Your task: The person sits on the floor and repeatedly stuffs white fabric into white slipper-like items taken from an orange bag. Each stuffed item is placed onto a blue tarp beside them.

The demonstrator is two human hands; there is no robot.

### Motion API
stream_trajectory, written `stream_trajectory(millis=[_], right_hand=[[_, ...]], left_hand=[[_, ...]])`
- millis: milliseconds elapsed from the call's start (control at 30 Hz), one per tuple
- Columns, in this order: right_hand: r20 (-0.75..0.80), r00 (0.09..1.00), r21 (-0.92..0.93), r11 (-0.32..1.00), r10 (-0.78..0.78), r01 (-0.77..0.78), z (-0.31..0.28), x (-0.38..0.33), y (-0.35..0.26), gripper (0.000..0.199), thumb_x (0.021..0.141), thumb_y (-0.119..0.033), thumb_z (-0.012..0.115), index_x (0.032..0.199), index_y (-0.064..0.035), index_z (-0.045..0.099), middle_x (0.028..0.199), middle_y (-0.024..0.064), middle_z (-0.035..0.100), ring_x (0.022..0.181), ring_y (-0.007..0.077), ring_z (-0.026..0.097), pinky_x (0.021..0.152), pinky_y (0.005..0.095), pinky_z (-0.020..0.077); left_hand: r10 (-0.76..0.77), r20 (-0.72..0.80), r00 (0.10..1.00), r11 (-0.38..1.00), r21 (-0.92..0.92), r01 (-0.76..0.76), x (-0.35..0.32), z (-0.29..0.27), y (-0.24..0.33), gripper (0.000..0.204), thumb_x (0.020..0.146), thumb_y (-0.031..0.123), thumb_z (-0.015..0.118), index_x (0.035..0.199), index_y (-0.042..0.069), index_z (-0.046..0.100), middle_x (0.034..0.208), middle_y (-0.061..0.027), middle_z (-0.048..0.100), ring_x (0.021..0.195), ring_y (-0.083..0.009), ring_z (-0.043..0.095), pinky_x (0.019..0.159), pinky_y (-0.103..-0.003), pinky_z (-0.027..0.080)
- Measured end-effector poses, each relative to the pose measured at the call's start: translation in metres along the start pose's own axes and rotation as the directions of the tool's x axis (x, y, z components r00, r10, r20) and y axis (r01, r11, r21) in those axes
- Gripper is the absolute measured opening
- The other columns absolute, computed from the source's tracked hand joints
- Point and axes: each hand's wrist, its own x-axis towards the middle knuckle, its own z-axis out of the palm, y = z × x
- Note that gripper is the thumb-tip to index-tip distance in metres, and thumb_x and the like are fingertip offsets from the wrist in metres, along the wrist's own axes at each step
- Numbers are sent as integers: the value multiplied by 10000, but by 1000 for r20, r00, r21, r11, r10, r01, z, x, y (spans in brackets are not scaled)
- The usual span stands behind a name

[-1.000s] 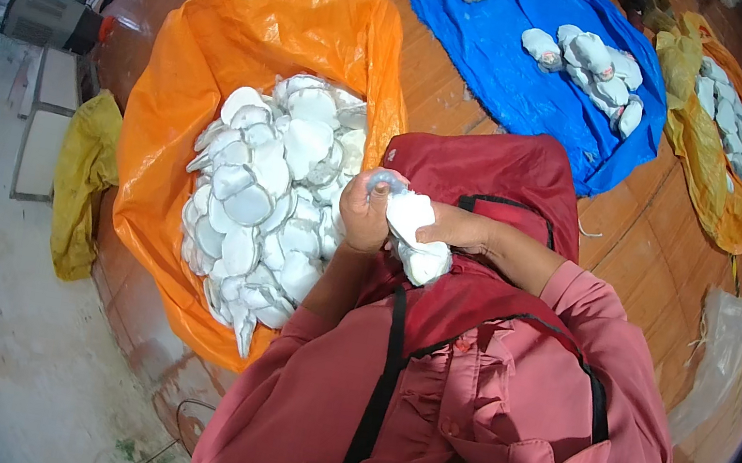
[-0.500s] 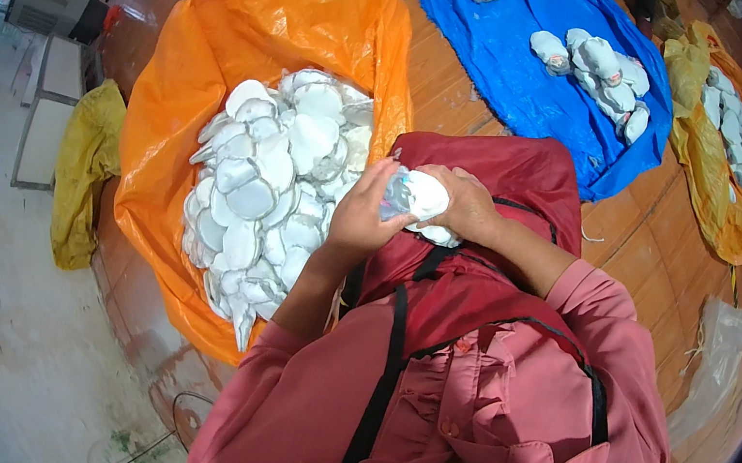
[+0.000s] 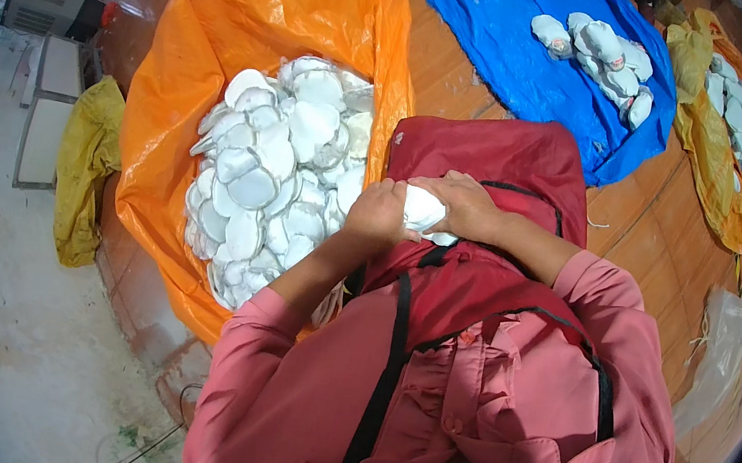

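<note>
Over my lap, both hands are closed around a small bundle of white rounded pads (image 3: 424,210). My left hand (image 3: 378,214) is curled into a fist at the bundle's left end and hides that end. From the right, my right hand (image 3: 460,205) wraps over the top of the pads. Beneath them lies a dark red cloth (image 3: 501,155) spread across my lap. Just left of my left hand stands an orange sack (image 3: 194,25), its mouth wide, heaped with loose white oval pads (image 3: 251,187).
A blue sheet (image 3: 509,53) at the far right carries several wrapped white bundles (image 3: 607,55). Beyond it, an orange and yellow sack (image 3: 700,203) holds more white bundles. A yellow sack (image 3: 84,174) leans by the wall at left. A clear plastic bag (image 3: 719,353) lies at right.
My left hand has turned and closed into a fist over the bundle's left end, covering the clear plastic seen there before. The right hand stays on the pads.
</note>
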Motion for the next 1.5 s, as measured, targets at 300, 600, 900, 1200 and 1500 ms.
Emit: stream_trajectory(millis=[300, 600, 900, 1200, 1500], right_hand=[[63, 980, 82, 978, 187, -192, -20, 20, 9, 499, 835, -530, 677, 888, -39, 604, 917, 158, 656, 817, 353, 622, 688, 434, 478], [495, 861, -245, 969, 116, 10, -9, 46, -8, 538, 929, -571, 489, 1025, -77, 680, 939, 186, 682, 927, 374, 652, 771, 461, 499], [608, 792, 112, 993, -46, -29, -25, 21, -1, 444, 964, -463, 490, 906, -62, 672, 830, 166, 650, 770, 328, 606, 706, 439, 438], [619, 782, 391, 892, -73, -226, -23, 2, 12, 366, 958, -358, 590, 796, -32, 624, 677, 35, 563, 667, 120, 525, 620, 324, 425], [675, 735, 517, 675, 55, -526, -19, -22, 8, 306, 949, -347, 629, 793, -85, 658, 679, -81, 534, 626, 32, 470, 539, 247, 382]], left_hand=[[-18, 299, 954, 994, 112, -16, 14, -14, -9, 673, 595, 442, 857, 990, -46, 616, 916, -222, 671, 908, -379, 654, 784, -451, 508], [75, 465, 882, 997, -57, -54, 24, -13, -24, 596, 646, 447, 815, 1030, 40, 613, 952, -204, 682, 915, -381, 654, 783, -455, 509], [483, 111, 869, 831, 255, -495, -4, 3, -20, 172, 790, 211, 608, 729, 51, 589, 593, -120, 625, 536, -307, 643, 483, -417, 497], [422, -66, 904, 898, 170, -406, -17, 24, -18, 219, 770, 281, 676, 729, 86, 585, 566, -101, 596, 523, -305, 627, 484, -403, 490], [347, -32, 937, 935, 86, -344, -30, 25, -11, 302, 800, 357, 684, 780, 71, 591, 623, -129, 624, 580, -335, 636, 530, -449, 483]])
